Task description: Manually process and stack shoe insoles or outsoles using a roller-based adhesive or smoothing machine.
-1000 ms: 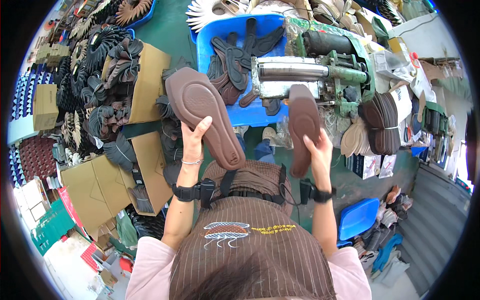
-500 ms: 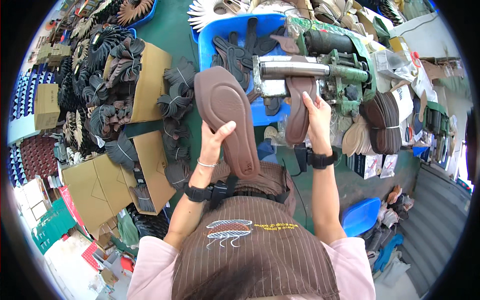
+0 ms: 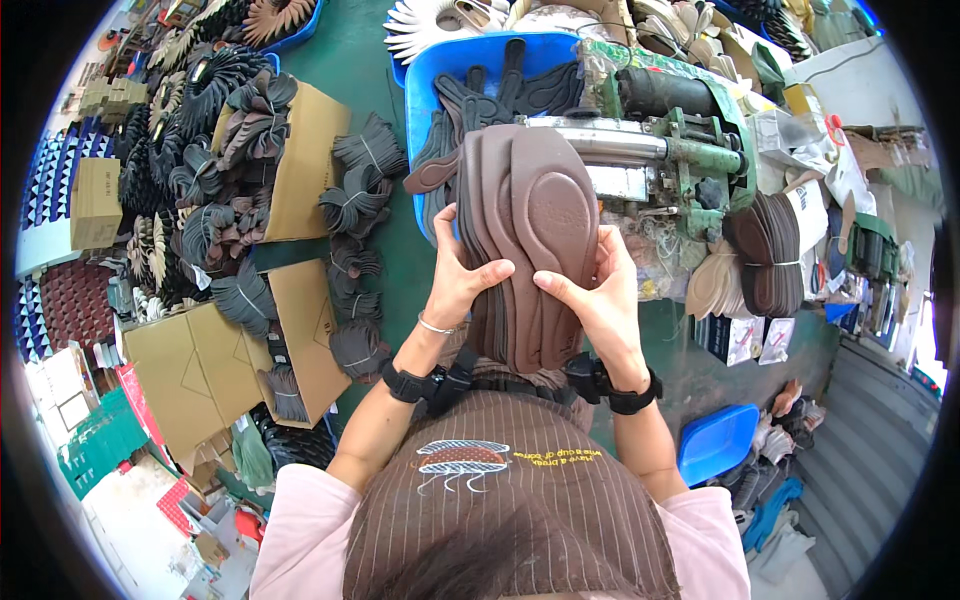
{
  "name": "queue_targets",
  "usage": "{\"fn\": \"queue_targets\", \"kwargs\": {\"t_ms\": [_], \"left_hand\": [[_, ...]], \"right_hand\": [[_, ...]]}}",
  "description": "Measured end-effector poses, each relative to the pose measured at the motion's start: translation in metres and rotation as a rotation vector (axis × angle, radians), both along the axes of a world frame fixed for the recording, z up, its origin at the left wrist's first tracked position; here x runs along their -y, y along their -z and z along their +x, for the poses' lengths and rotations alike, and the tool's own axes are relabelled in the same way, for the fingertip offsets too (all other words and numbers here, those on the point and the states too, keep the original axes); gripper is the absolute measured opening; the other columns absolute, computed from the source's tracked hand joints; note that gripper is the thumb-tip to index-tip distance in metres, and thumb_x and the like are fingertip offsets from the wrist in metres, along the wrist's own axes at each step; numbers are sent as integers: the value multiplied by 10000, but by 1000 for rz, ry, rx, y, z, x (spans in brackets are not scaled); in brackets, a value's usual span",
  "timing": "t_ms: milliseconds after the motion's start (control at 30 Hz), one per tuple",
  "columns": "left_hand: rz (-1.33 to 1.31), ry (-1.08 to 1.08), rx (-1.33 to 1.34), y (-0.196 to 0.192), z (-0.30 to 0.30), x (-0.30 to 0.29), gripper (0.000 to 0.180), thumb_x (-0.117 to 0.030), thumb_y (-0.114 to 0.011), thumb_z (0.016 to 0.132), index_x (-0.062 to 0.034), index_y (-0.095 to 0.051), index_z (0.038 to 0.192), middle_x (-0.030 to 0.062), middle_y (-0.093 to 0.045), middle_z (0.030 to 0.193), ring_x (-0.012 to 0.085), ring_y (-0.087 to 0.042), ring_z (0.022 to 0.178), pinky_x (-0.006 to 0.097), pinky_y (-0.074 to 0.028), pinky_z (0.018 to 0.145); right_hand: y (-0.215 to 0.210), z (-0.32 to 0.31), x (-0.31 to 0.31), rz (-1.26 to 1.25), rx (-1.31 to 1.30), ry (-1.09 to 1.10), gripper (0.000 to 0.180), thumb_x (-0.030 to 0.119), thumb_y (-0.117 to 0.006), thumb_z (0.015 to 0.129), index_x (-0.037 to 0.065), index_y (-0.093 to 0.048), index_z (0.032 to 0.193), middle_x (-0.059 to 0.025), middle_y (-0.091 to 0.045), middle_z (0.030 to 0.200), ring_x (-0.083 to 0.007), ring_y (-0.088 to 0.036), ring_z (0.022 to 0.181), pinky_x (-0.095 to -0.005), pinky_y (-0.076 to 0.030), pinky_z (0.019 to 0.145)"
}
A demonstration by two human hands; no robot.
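- While both hands press a fanned stack of brown insoles (image 3: 525,245) upright in front of the chest, the left hand (image 3: 455,280) clamps the stack's left edge with its thumb across the front, and the right hand (image 3: 600,300) clamps the right edge the same way.
- The stack sits between the two palms, above the brim of the striped cap (image 3: 510,500), and in front of a green machine with a metal roller (image 3: 640,150) on the counter.
- Behind the stack a blue tub (image 3: 425,90) holds darker sole pieces; bundles of dark soles (image 3: 355,185) lie on flattened cardboard (image 3: 300,160) to the left.
- A tied bundle of brown insoles (image 3: 765,255) rests to the right of the machine, well apart from the hands.
- To do this step well, I judge the insoles want squaring up: the layers are offset at the toe end, so the palms should push inward evenly while the thumbs hold the front piece flat.
- Keeping the heels level against the fingers (image 3: 560,285) would likely stop the thin pieces from sliding out below.
- A firm but not crushing hold seems best, since the foam looks soft and could crease.
- Each wrist carries a black band (image 3: 415,383), clear of the stack.
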State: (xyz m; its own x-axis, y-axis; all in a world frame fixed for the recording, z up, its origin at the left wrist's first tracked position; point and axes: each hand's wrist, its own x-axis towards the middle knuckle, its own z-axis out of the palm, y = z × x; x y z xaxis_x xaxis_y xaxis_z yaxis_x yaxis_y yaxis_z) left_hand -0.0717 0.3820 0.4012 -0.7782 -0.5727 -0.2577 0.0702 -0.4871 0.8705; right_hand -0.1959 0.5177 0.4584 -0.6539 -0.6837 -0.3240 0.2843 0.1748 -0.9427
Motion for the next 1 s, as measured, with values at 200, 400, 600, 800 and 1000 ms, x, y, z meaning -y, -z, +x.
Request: {"fn": "queue_targets", "kwargs": {"t_ms": [200, 400, 600, 800, 1000], "left_hand": [[356, -92, -76, 17, 0, -1, 737, -239, -741, 756, 18, -387, 1350, 149, -504, 1305, 276, -533, 1162, 403, -408, 1036], [597, 59, -233, 4, 16, 34, 805, -311, -692, 755, 34, -340, 1391, 259, -463, 1339, 383, -497, 1225, 467, -435, 1035], [562, 102, -206, 5, 24, 33, 851, -351, -718, 730, 30, -339, 1391, 263, -489, 1316, 350, -566, 1130, 427, -489, 972], [579, 49, -89, 23, 35, 17, 825, -321, -745, 747, 51, -357, 1372, 219, -518, 1296, 319, -571, 1131, 437, -463, 1005], [449, 45, -62, 9, 15, 6, 711, -162, -773, 732, 14, -420, 1323, 129, -564, 1231, 245, -568, 1137, 378, -477, 981]], "right_hand": [[7, -4, -23, -307, 119, 282, 489, -68, -652, 828, 56, -418, 1239, -120, -567, 1222, -185, -533, 1157, -344, -421, 1002], [83, -27, -82, -23, 13, 305, 351, -51, -643, 829, 8, -546, 1161, -87, -620, 1141, -160, -578, 1065, -310, -453, 940], [88, -64, -35, -155, -6, 251, 359, -7, -659, 839, -18, -548, 1180, -82, -639, 1115, -137, -596, 1002, -284, -465, 896], [113, -36, -54, -29, 175, 339, 312, 26, -659, 856, -48, -574, 1147, -98, -660, 1071, -150, -627, 977, -291, -504, 843], [31, -32, 1, 70, 170, -59, 529, 238, -752, 813, -59, -539, 1195, -88, -649, 928, -150, -638, 800, -296, -536, 728]]}}
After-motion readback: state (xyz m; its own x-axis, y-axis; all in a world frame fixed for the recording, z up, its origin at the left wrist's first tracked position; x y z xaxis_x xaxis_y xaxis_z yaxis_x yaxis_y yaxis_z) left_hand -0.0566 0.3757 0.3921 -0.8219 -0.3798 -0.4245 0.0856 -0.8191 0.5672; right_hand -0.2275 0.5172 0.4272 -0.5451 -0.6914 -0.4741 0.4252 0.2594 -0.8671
